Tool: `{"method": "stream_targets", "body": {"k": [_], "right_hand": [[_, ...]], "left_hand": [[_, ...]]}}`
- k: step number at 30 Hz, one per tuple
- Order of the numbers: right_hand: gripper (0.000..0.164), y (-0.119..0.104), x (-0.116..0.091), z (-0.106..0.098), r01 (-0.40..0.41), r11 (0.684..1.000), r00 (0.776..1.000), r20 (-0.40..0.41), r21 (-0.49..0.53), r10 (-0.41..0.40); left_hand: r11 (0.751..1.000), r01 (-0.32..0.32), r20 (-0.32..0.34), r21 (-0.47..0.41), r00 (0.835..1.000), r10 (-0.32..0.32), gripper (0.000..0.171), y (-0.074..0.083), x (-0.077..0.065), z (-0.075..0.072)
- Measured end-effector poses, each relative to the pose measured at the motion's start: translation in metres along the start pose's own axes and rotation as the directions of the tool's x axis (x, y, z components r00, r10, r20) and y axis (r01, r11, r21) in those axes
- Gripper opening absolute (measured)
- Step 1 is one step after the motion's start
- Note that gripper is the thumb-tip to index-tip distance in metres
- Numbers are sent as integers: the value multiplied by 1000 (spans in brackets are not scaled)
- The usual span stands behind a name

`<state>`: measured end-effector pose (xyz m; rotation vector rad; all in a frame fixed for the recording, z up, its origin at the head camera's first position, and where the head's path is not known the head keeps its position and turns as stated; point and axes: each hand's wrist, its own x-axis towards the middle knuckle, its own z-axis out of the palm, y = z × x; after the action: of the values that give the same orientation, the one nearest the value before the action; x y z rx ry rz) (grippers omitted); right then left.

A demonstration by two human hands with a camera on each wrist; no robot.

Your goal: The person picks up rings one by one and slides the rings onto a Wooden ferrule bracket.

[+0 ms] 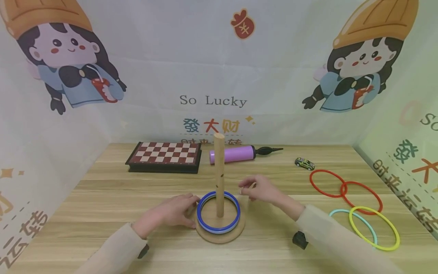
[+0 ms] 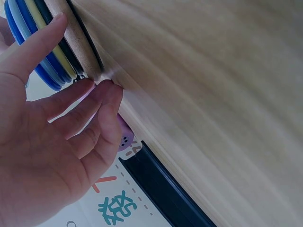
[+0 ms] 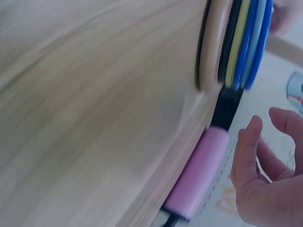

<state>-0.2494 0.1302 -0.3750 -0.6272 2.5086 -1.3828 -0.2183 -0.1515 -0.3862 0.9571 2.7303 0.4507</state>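
Observation:
A wooden peg (image 1: 220, 171) rises upright from a round wooden base (image 1: 219, 238). Stacked flat around its foot are several rings, a blue ring (image 1: 202, 224) on top; the left wrist view shows light blue, yellow (image 2: 63, 61) and dark ones below. My left hand (image 1: 172, 211) rests at the left side of the base, fingers loosely bent, thumb and fingertips touching or very close to its rim. To the right of the stack, my right hand (image 1: 261, 189) hovers with relaxed, bent fingers, apart from the rings and holding nothing.
Two red rings (image 1: 362, 183), a yellow ring (image 1: 393, 249) and a light blue ring (image 1: 367, 222) lie overlapping at the right. Farther back are a checkered game board (image 1: 164, 154), a purple pump (image 1: 236, 154) and a toy car (image 1: 304, 163). A printed cloth (image 1: 154, 76) hangs behind.

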Motion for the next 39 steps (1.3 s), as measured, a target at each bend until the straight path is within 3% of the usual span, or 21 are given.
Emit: {"method": "stream_targets", "body": {"k": [5, 15, 23, 33, 39], "right_hand": [[33, 11, -14, -26, -31, 999, 999, 15, 25, 31], [40, 42, -50, -79, -109, 993, 994, 1, 39, 109], [44, 63, -82, -122, -112, 993, 994, 11, 25, 111], [46, 91, -123, -175, -114, 993, 989, 92, -41, 117], [41, 109, -146, -201, -105, 994, 980, 165, -19, 106]], "left_hand": [[1000, -15, -7, 11, 1000, 15, 63, 0, -1, 0], [1000, 18, 7, 4, 1000, -18, 65, 0, 1, 0], [1000, 23, 6, 2, 1000, -23, 64, -1, 1, 1], [1000, 28, 10, -9, 1000, -28, 64, -1, 1, -1], [1000, 27, 10, -16, 1000, -27, 64, -1, 1, -1]]}}
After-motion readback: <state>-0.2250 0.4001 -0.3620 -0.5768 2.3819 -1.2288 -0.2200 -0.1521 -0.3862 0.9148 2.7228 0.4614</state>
